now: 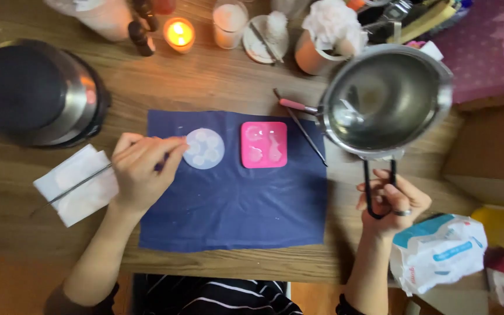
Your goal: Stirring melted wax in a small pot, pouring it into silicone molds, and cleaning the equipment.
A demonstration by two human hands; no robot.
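Observation:
My right hand (391, 201) grips the black handle of a steel pouring pot (380, 99), held up above the table's right side. My left hand (142, 169) rests on the dark blue cloth (234, 204), fingertips touching the edge of a round white silicone mould (204, 149). A thin metal rod (80, 185) runs under that hand to the left. A pink square silicone mould (263, 144) lies just right of the round one, with pale filling in its cavities.
A large steel pot with a dark lid (33, 90) stands at the left. A folded white tissue (77, 184) lies beside the cloth. A lit candle (179, 33), jars and small bottles line the back. Pink-handled tool (296, 106) and a packet of wipes (438, 251) lie right.

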